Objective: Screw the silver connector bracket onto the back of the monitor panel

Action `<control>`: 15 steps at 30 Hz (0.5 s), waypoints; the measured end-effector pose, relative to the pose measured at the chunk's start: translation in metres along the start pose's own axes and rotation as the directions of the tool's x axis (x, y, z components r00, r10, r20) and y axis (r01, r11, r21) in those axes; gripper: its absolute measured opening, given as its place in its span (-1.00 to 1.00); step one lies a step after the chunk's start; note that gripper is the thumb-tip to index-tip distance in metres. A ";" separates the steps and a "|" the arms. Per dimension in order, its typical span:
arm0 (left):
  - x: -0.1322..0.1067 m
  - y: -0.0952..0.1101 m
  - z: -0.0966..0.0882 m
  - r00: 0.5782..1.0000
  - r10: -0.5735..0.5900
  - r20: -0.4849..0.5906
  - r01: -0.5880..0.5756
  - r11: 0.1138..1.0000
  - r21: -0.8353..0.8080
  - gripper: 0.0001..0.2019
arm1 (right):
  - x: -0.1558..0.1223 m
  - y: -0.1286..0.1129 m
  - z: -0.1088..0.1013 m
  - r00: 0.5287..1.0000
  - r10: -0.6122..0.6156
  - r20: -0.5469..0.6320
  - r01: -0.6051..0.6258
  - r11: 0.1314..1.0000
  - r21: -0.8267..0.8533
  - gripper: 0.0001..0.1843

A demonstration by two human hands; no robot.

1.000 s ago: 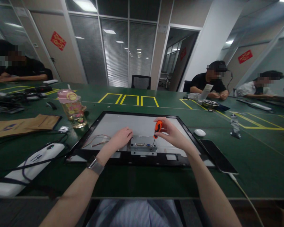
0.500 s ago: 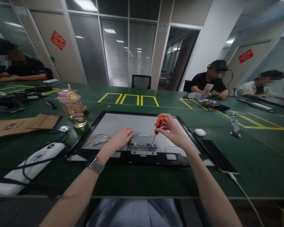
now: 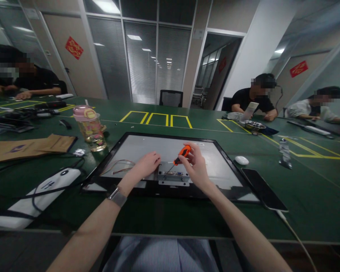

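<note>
A flat display panel [image 3: 136, 149] with a black frame lies on the green table, its pale side up. On its near edge sits a grey metal box [image 3: 174, 182] with a row of connector ports. My left hand [image 3: 147, 164] is at the box's left end, fingers bent together against it; the fingertips are partly hidden. Between the thumb and fingers of my right hand [image 3: 197, 166] is an orange and black screwdriver [image 3: 183, 152], tilted, its shaft pointing down-left to the port side of the box. Thin wires [image 3: 119, 166] lie on the panel to the left.
Left of the panel are a pink-lidded bottle [image 3: 91, 130], a brown paper bag [image 3: 25, 149] and a white power strip [image 3: 42, 196] with black cables. On the right lie a white mouse [image 3: 241, 160] and a phone [image 3: 263, 189] on a cable. Other people sit across the table.
The screwdriver in my right hand has moved left along the box, from its right end toward the left ports, and leans more. My left hand stays at the box's left end.
</note>
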State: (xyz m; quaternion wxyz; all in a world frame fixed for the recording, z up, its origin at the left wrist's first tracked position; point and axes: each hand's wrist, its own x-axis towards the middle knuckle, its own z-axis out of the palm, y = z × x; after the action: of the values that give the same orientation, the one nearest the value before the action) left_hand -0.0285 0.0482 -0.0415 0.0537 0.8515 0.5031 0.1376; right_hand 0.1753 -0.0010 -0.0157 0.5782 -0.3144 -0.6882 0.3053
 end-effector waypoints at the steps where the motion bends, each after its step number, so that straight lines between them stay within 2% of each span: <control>1: 0.000 0.000 0.000 1.000 -0.001 -0.002 0.001 1.000 -0.005 -0.73 | 0.000 0.001 0.000 1.000 -0.008 0.007 0.008 1.000 -0.013 -0.62; 15: 0.000 -0.001 0.000 1.000 0.007 -0.009 -0.007 1.000 -0.007 -0.73 | -0.001 0.004 0.002 0.999 -0.026 0.035 0.028 0.998 -0.062 -0.62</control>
State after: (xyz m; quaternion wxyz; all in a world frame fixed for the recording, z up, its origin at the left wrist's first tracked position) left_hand -0.0289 0.0487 -0.0420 0.0539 0.8526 0.4996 0.1433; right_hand 0.1737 0.0003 -0.0199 0.5602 -0.3176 -0.7115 0.2812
